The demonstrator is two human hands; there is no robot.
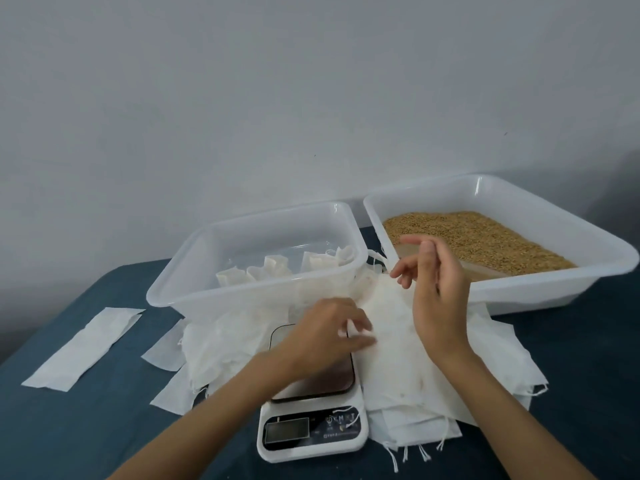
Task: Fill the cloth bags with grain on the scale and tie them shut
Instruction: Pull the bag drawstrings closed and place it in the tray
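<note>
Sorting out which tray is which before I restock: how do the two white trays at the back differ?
The right tray holds loose brown grain; the left tray holds a few tied cloth bags. The right tray looks wider and shallower, the left tray deeper. The right tray's near edge rests raised on the empty bags; whether the left tray sits flat I cannot tell. Both are white plastic and rectangular.

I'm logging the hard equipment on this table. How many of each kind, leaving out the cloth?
Tubs: 2, one with tied bags, one with grain
Scale: 1
Total: 3
</note>
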